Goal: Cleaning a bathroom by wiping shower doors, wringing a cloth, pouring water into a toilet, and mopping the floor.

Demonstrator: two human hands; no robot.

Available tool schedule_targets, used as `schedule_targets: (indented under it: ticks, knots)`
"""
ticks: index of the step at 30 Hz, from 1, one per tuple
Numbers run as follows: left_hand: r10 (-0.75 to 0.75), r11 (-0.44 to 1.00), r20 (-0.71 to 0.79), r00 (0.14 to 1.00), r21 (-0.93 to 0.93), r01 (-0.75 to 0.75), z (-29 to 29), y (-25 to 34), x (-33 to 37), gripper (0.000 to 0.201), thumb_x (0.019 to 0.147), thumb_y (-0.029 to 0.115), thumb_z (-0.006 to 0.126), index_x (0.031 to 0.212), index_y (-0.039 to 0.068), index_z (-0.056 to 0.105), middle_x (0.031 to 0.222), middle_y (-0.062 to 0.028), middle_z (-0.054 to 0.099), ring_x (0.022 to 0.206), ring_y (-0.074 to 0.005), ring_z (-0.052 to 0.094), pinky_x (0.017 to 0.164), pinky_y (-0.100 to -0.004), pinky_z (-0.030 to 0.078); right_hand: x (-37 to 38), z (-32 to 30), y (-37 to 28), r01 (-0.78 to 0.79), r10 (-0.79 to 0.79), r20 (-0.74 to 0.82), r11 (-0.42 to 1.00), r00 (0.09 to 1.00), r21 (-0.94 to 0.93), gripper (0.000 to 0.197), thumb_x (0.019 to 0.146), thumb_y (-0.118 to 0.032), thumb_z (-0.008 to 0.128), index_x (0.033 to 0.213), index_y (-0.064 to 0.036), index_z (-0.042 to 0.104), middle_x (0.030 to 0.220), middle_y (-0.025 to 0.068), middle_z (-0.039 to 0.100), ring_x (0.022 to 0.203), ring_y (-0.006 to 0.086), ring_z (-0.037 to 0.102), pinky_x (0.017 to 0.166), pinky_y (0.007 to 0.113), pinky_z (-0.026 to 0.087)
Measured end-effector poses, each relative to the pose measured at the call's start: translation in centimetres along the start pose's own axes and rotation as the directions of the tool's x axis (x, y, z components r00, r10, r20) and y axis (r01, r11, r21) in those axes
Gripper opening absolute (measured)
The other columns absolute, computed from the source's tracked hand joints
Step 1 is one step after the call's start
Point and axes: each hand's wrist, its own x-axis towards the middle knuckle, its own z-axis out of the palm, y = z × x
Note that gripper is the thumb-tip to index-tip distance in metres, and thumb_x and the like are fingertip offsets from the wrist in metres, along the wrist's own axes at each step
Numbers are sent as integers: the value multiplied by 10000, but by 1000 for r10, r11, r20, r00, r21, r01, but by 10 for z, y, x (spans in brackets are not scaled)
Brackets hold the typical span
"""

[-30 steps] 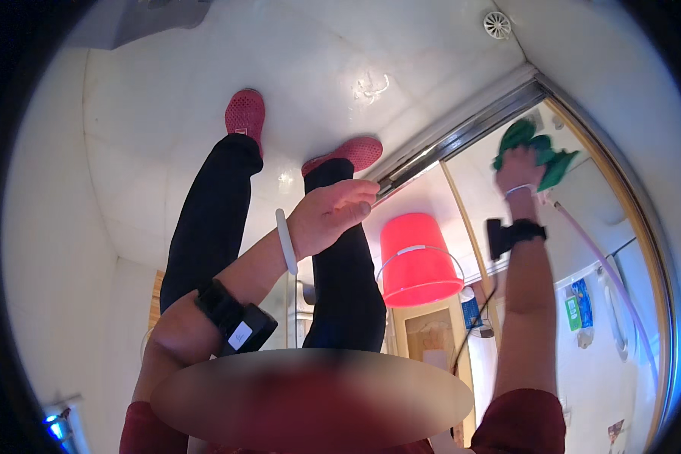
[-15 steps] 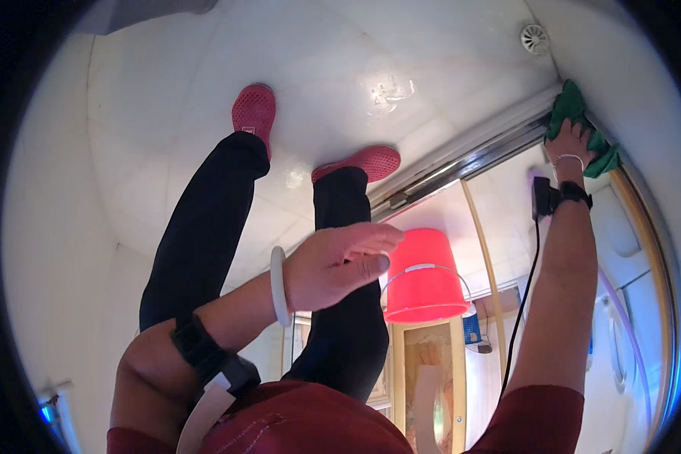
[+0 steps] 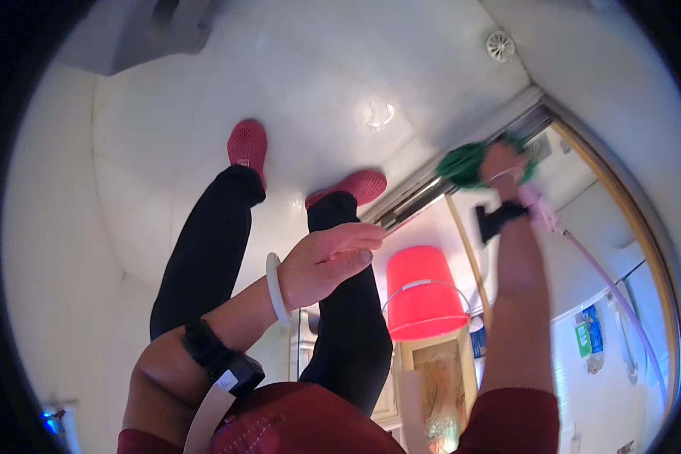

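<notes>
My right hand (image 3: 503, 161), blurred by motion, is on a bunched green cloth (image 3: 461, 166) over the metal door track (image 3: 410, 201). Part of the cloth sticks out to the left of the fingers, part to the right. A black band with a small box sits on that wrist. In front of my right leg, my left hand (image 3: 324, 261) hovers with its fingers stretched out, holding nothing. A white bracelet (image 3: 275, 287) circles its wrist.
A red bucket (image 3: 427, 293) with a wire handle stands beyond the track, near my right leg. My pink perforated shoes (image 3: 247, 145) are on the pale floor, where a round drain (image 3: 500, 46) sits by the wall. A pinkish pole (image 3: 613, 286) slants at right.
My right hand has moved left along the track from the corner, bringing the green cloth with it. The left hand has hardly moved. The view has shifted slightly.
</notes>
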Motion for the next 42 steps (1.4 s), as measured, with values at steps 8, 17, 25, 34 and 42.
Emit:
schedule_targets:
  ticks: [8, 17, 25, 34, 42]
  knots:
    - [-114, 992, 20, 993, -53, 115, 4, -7, 0, 392, 873, 184, 496, 1202, -11, 412, 1132, -133, 520, 1092, -203, 474, 942, -325, 354, 48, -21, 20, -146, 149, -151, 989, 977, 25, 255, 795, -182, 466, 1002, -140, 609, 1091, 68, 580, 1021, 222, 543, 809, 451, 401]
    - [-170, 985, -32, 985, 17, 171, 8, -31, 9, 379, 873, 185, 498, 1185, -18, 426, 1107, -131, 533, 1065, -183, 485, 929, -299, 360, -40, 57, -111, 52, -52, -8, 958, 999, 281, 289, 798, -198, 426, 1011, -66, 570, 1054, 106, 591, 1006, 233, 548, 853, 469, 344]
    - [-176, 984, -66, 982, 24, 178, 7, -30, 2, 353, 874, 175, 486, 1176, -5, 447, 1088, -117, 550, 1037, -161, 498, 896, -274, 374, -129, 117, -197, 43, -170, 176, 825, 970, 563, 278, 817, -207, 418, 1011, -56, 549, 1058, 128, 569, 1008, 265, 535, 831, 423, 426]
    - [-195, 974, -69, 978, 103, 201, 9, -35, 3, 355, 865, 202, 516, 1179, 46, 463, 1068, -87, 565, 1021, -147, 504, 865, -265, 381, -120, 83, -131, 26, -61, 31, 760, 998, 649, 308, 789, -198, 472, 1098, -186, 482, 1038, 98, 538, 943, 290, 545, 775, 462, 440]
    - [-199, 964, -54, 979, 170, 205, 17, -33, 9, 355, 871, 232, 504, 1178, 58, 466, 1073, -66, 563, 1000, -130, 510, 822, -257, 391, -193, 205, -169, -80, -40, 121, 550, 992, 831, 390, 733, -150, 525, 1121, -179, 500, 1046, 146, 529, 949, 331, 538, 745, 416, 466]
